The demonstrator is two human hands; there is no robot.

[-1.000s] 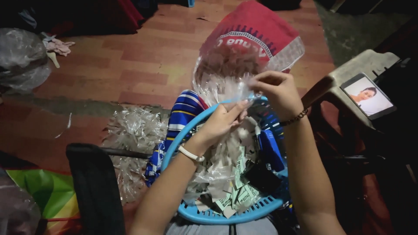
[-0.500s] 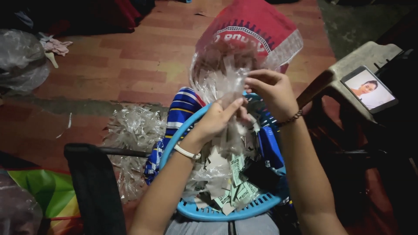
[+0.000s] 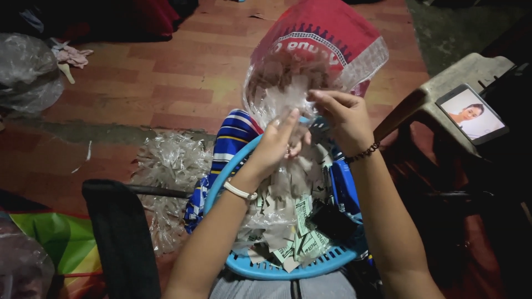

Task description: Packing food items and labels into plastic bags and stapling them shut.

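Note:
A round blue plastic basket (image 3: pixel 277 268) rests on my lap, filled with clear plastic wrappers and small printed paper slips (image 3: pixel 302 238). My left hand (image 3: pixel 277 147) and my right hand (image 3: pixel 343 116) are raised above it, both pinching one clear plastic bag (image 3: pixel 277 91) held up between them. My left wrist wears a white band, my right wrist a dark beaded bracelet. Behind the bag stands a large red and clear sack (image 3: pixel 321 39).
A heap of clear plastic wrappers (image 3: pixel 172 166) lies on the red tiled floor at left. A phone (image 3: pixel 471 113) showing a video rests on a beige plastic chair (image 3: pixel 443 83) at right. A dark chair back (image 3: pixel 119 232) stands at lower left; a striped cloth (image 3: pixel 230 138) lies beside the basket.
Both hands have lifted the clear bag higher above the basket and spread it; the view shifted slightly upward.

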